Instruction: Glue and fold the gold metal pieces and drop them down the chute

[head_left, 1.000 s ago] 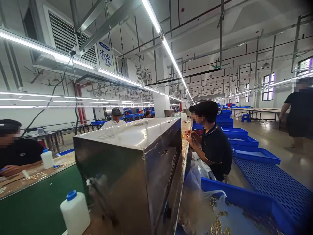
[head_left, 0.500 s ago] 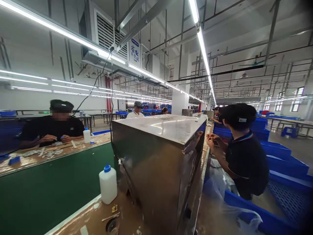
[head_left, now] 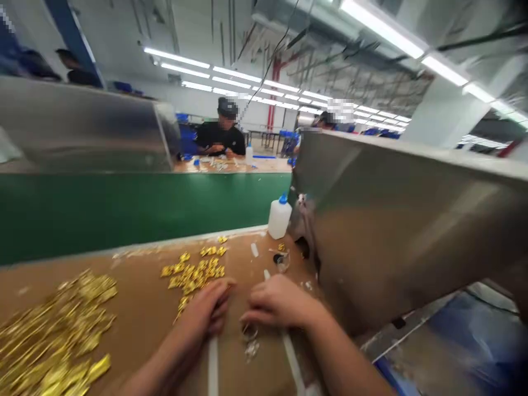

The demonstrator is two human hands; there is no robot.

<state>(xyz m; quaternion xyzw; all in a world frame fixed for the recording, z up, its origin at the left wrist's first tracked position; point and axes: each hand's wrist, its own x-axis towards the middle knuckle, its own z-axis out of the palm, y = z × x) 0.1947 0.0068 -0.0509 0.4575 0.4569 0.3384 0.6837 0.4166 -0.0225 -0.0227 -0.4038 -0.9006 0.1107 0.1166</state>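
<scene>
My left hand [head_left: 211, 308] is above the brown worktop, its fingers curled in a pinch; whatever is in them is too small or blurred to make out. To its right, my right hand [head_left: 279, 301] has curled fingers too, and their contents are hidden. A gap separates the two hands. Just below the right fingertips lies a small shiny, see-through item [head_left: 251, 347]. Small gold pieces [head_left: 193, 275] lie scattered beyond the left hand. A larger heap of long gold foil-like pieces [head_left: 61, 330] covers the left of the worktop.
A white bottle with a blue cap [head_left: 280, 219] stands by a large metal housing [head_left: 391, 231] on the right. Near it sits a small clear cup [head_left: 282, 263]. The green belt [head_left: 144, 203] runs behind the worktop, with a person in black [head_left: 223, 132] seated across it.
My view has swung left and down. Both my hands, the gold pieces and the worktop have come into sight, while the co-worker on the right has left the view.
</scene>
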